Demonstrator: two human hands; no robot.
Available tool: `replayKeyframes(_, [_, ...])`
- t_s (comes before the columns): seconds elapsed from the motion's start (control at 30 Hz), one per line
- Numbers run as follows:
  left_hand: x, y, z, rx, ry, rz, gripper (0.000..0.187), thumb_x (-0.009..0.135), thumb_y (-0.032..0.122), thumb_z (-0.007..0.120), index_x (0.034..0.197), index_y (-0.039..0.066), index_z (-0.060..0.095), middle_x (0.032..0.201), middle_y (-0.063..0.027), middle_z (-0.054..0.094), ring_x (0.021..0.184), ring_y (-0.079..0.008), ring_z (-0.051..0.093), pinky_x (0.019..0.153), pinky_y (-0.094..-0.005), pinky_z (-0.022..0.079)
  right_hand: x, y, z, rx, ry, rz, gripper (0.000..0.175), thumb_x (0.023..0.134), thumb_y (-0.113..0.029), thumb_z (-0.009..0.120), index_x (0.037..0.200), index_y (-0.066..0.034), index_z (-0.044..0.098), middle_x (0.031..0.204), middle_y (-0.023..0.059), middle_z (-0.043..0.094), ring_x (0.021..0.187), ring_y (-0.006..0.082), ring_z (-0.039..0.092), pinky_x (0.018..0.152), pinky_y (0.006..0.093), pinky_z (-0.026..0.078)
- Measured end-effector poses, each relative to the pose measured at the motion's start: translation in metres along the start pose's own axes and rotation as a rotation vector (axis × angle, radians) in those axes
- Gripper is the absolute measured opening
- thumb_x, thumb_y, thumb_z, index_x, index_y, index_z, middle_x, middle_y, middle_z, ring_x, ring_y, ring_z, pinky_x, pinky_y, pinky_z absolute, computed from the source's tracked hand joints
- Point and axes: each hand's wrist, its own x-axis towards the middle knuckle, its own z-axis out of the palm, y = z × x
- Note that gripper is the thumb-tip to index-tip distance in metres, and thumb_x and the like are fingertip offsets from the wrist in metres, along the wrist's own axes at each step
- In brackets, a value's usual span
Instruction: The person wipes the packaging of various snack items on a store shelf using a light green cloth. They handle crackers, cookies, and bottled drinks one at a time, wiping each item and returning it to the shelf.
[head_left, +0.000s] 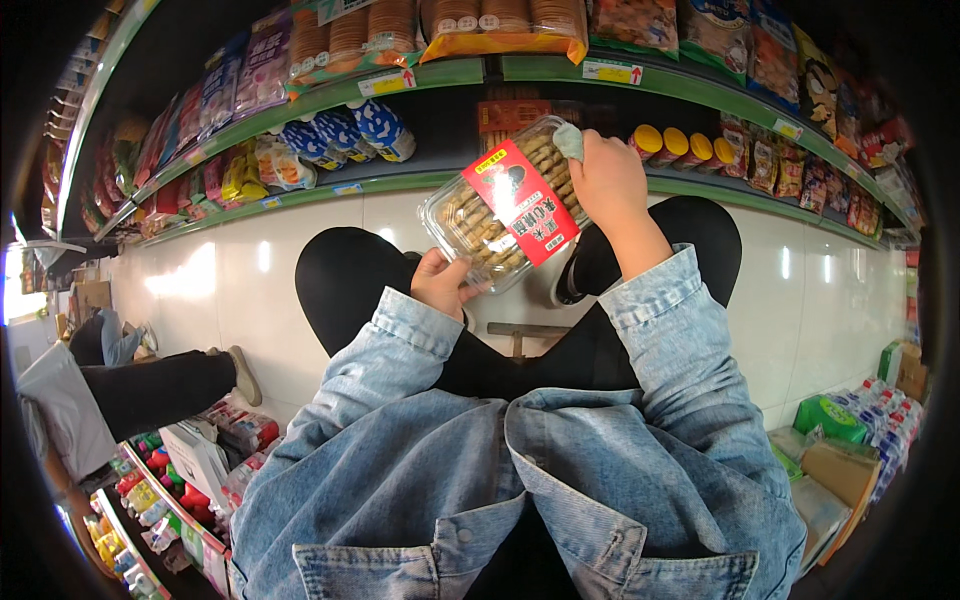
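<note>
A clear plastic box of cookies (480, 225) with a red printed label is tilted in front of the lower shelf, above my knees. My left hand (444, 283) grips its near left corner, thumb on top. In my right hand (611, 180) is a pale green cloth (568, 140), pressed against the box's far right corner. Behind the box, red packs of stick-shaped snacks (510, 120) stand on the lower shelf (450, 161), partly hidden by it.
Blue-and-white packs (382, 129) stand left on the lower shelf, yellow-lidded tubs (679, 144) on the right. Bagged biscuits (502, 26) fill the shelf above. Another person's leg (165, 390) extends at left. Cardboard boxes (840, 472) and bottle packs (877, 420) lie at right.
</note>
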Motion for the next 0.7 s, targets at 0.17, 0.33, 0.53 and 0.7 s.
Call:
replayKeyframes(0.17, [0.008,-0.003,-0.010,-0.104,0.060,0.020,0.017,0.092,0.001,0.054,0.108,0.003,0.055,0.112,-0.0110,0.066,0.097,-0.0260,0.068,0.078,-0.0414,0.061,-0.005,0.000,-0.004,-0.004,-0.066,0.074,0.025,0.087,-0.026,0.064,0.095,-0.0029,0.058,0.084,0.0176,0.067,0.084,0.0366,0.065,0.075,0.0477,0.049])
replayKeyframes(0.33, [0.007,0.005,-0.004,-0.218,0.033,-0.006,0.016,0.092,0.002,0.053,0.108,0.004,0.053,0.113,-0.0152,0.065,0.099,-0.0280,0.068,0.084,-0.0437,0.059,-0.010,0.007,0.002,0.247,0.027,0.181,0.027,0.088,-0.025,0.061,0.103,-0.0023,0.059,0.093,0.0220,0.068,0.090,0.0411,0.064,0.077,0.0500,0.050])
replayKeyframes(0.53, [0.011,0.007,-0.002,-0.250,0.018,0.003,0.026,0.095,0.007,0.051,0.120,0.002,0.050,0.125,-0.0149,0.060,0.110,-0.0295,0.063,0.092,-0.0443,0.055,-0.015,0.003,0.019,0.566,0.060,0.125,0.031,0.088,-0.024,0.059,0.111,-0.0031,0.058,0.098,0.0251,0.066,0.096,0.0450,0.061,0.081,0.0512,0.049])
replayKeyframes(0.7, [0.013,0.009,0.000,-0.281,0.041,-0.024,0.035,0.094,0.006,0.050,0.128,0.002,0.048,0.130,-0.0130,0.058,0.113,-0.0286,0.061,0.092,-0.0417,0.054,-0.029,-0.018,0.028,0.723,0.110,0.114,0.031,0.088,-0.020,0.058,0.114,-0.0027,0.058,0.101,0.0265,0.065,0.098,0.0457,0.060,0.083,0.0482,0.049])
